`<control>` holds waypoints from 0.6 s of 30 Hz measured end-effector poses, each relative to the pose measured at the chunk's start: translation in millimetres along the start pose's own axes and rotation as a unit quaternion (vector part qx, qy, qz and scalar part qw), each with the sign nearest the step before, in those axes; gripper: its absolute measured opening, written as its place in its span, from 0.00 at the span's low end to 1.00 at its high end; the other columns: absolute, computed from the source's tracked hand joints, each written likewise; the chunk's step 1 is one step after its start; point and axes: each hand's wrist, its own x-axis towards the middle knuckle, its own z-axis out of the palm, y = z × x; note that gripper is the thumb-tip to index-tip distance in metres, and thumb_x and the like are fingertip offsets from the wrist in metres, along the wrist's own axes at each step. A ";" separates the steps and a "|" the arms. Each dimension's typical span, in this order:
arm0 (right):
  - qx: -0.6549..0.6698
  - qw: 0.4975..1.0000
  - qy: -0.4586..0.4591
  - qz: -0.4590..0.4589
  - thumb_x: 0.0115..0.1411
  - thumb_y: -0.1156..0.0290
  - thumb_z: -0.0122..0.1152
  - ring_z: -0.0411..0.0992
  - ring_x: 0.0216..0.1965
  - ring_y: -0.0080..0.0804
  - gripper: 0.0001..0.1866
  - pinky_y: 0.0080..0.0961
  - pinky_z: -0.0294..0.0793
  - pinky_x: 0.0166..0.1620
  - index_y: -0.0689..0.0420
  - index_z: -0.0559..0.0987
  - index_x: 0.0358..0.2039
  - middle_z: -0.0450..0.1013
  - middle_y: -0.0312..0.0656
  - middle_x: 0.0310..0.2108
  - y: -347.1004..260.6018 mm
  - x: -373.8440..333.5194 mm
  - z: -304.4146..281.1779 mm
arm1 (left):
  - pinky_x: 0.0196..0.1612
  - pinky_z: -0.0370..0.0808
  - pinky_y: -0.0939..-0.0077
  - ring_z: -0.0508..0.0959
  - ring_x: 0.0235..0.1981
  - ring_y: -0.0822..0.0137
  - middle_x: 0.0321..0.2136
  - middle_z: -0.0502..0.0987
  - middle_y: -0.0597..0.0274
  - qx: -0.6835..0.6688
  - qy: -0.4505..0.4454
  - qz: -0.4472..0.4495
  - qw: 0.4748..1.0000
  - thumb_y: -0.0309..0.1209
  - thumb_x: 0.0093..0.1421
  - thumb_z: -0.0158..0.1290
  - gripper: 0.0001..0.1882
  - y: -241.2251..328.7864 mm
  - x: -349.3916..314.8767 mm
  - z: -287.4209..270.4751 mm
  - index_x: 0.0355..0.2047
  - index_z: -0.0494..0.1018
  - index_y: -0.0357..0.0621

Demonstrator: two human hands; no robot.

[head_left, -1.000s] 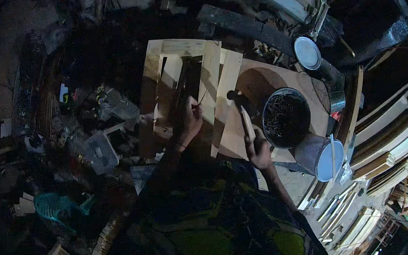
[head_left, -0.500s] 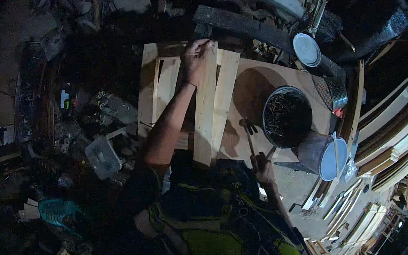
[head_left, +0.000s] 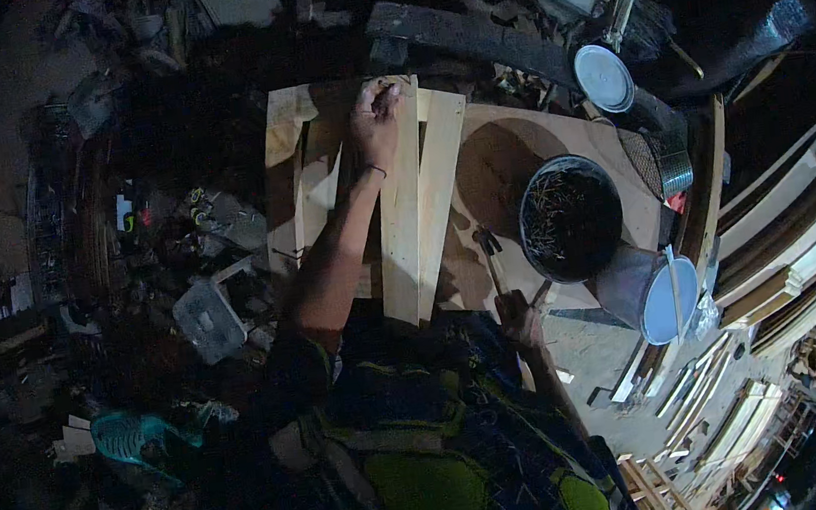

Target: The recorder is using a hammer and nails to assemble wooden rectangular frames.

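Note:
My left hand [head_left: 376, 126] rests at the far end of a pale wooden board [head_left: 404, 220], its fingers bent together. Anything pinched in them is too small to make out. That board overlaps a second pale board [head_left: 440, 181], and both lie lengthwise toward me on a brown sheet-topped work surface [head_left: 607, 147]. Low at the right of the boards, my right hand [head_left: 519, 323] is closed round the handle of a hammer [head_left: 497, 270], its head pointing away from me. Beyond the hammer stands a dark bucket [head_left: 536, 258] with many nails [head_left: 555, 206] inside.
A whitish bucket [head_left: 623, 291] with a stick across it stands beside the nail bucket. A round pale lid [head_left: 603, 79] and a wire mesh roll [head_left: 661, 164] are at the far right. Stacked timber [head_left: 796, 261] fills the right side. A teal plastic crate [head_left: 132, 438] sits at the lower left.
The view has shifted slightly, so the boards and bucket sit a little further left. My left hand stays at the board's far end, its fingers turned differently. The hammer stays low in my right hand.

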 end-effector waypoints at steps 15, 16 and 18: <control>-0.062 0.998 -0.008 0.023 0.63 0.66 0.54 0.75 0.30 0.55 0.10 0.53 0.71 0.34 0.58 0.76 0.39 0.74 0.52 0.33 -8.9 44.4 -2.7 | 0.45 0.74 0.64 0.78 0.42 0.48 0.40 0.79 0.49 0.261 -0.147 0.121 0.946 0.41 0.66 0.52 0.18 3.4 7.2 -1.7 0.46 0.72 0.38; -0.071 0.997 -0.002 0.021 0.62 0.66 0.55 0.74 0.29 0.55 0.10 0.53 0.71 0.33 0.58 0.76 0.39 0.74 0.52 0.33 -7.0 48.5 -11.1 | 0.44 0.74 0.61 0.78 0.41 0.46 0.39 0.79 0.48 0.297 -0.136 0.142 0.934 0.41 0.66 0.52 0.18 4.3 7.1 -2.7 0.46 0.72 0.38; -0.111 0.993 0.034 0.020 0.62 0.66 0.55 0.74 0.28 0.56 0.10 0.52 0.72 0.32 0.59 0.76 0.37 0.74 0.53 0.31 0.4 60.9 -31.9 | 0.49 0.73 0.60 0.76 0.48 0.48 0.46 0.77 0.48 0.322 -0.166 0.058 0.930 0.41 0.66 0.52 0.20 8.8 -1.3 -6.7 0.49 0.71 0.39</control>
